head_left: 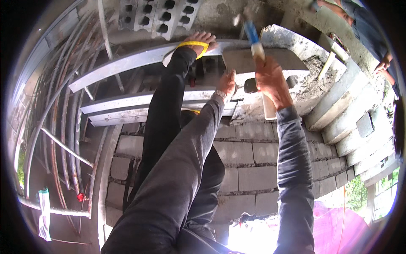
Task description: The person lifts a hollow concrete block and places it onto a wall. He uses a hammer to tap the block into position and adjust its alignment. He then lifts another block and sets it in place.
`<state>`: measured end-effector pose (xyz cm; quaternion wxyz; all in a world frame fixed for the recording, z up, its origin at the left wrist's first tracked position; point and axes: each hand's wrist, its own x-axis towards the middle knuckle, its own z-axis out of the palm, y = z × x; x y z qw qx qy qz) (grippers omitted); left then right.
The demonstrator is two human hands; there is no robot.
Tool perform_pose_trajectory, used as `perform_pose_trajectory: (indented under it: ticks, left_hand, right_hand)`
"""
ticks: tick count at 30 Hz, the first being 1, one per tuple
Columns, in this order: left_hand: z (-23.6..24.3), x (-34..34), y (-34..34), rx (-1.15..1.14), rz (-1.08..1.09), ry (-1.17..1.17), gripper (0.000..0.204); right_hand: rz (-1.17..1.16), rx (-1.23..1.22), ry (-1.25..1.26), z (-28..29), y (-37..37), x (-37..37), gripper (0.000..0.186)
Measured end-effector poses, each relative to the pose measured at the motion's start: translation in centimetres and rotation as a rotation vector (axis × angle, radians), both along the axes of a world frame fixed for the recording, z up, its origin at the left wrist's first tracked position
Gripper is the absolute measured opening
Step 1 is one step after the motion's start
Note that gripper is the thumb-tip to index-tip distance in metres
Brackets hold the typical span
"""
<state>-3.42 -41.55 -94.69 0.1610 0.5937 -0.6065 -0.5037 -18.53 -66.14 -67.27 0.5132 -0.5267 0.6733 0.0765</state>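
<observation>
My right hand [272,80] is closed around the handle of a hammer [252,36], which is blue and white above the fist with a pale lower end showing below it. The hammer's head, at the top, is smeared by motion. Under it lies a grey hollow concrete block [264,60] on top of the block wall, with dark holes in its near side. My left hand [227,83] grips the left end of this block, its fingers partly hidden. Rough mortar [314,70] lies to the right of the block.
My foot in a yellow-strapped sandal [198,43] rests on a metal beam [122,70]. More beams [127,103] run below it. Metal pipes [63,106] stand at left; hollow blocks [163,15] lie at the back. A co-worker in dark clothes [368,29] is at far right.
</observation>
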Motion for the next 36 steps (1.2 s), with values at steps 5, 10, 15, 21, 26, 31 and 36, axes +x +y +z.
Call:
perform_pose_trajectory:
  ticks: [5, 10, 15, 21, 26, 31, 36]
  left_hand:
    - [10.8, -1.0, -5.9, 1.168, 0.783, 0.512, 0.036]
    - [12.2, -0.8, -7.6, 1.211, 0.831, 0.554, 0.038]
    - [12.3, 0.0, -7.7, 1.207, 0.873, 0.562, 0.041]
    - [13.2, -0.8, -8.8, 1.235, 0.855, 0.591, 0.044]
    - [14.6, -0.7, -7.8, 1.269, 0.877, 0.607, 0.048]
    - [14.2, -0.5, -9.2, 1.260, 0.890, 0.638, 0.051]
    - [14.4, -0.8, -10.4, 1.262, 0.920, 0.686, 0.055]
  right_hand:
    - [0.039, -0.714, 0.301, 2.1, -0.8, 0.7, 0.015]
    - [0.309, 0.246, 0.062, -3.4, 4.3, -1.7, 0.036]
    - [-0.223, 0.107, 0.129, 3.7, -1.8, 0.1, 0.043]
    - [0.416, -0.285, 0.524, 1.4, 3.9, -0.8, 0.041]
    - [0.426, 0.259, 0.153, 2.5, 6.1, -2.3, 0.029]
    - [-0.102, -0.359, 0.136, 6.8, 2.1, -0.2, 0.024]
    - [0.747, -0.211, 0.371, 4.3, 11.2, -3.8, 0.030]
